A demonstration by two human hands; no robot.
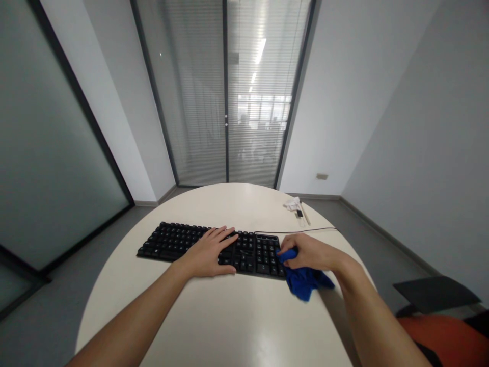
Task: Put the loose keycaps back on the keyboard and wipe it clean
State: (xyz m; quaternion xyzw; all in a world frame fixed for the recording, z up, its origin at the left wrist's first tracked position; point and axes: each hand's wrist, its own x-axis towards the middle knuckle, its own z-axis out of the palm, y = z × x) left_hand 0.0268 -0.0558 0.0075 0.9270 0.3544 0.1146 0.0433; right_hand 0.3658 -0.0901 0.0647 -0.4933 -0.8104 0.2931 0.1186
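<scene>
The left hand (208,256) lay spread over the middle of the black keyboard (168,242) on the tabletop (237,316), hiding some keys, while the right hand (303,251) pinched a blue cloth (303,283) at the keyboard's right end. Behind them, a cable (305,230) ran rightward, with a crumpled white wad (292,204) and thin stick (306,215) beyond; an orange chair (445,340) stood right of the tabletop.

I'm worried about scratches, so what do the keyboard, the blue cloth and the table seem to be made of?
Keyboard: probably matte black plastic, from its dark, moulded-looking keys.
Blue cloth: soft fabric, possibly microfiber, since it bunches and folds at the right hand; the weave is too blurred to tell.
Table: perhaps cream laminate, smooth with a slight sheen, given its soft reflections.
</scene>
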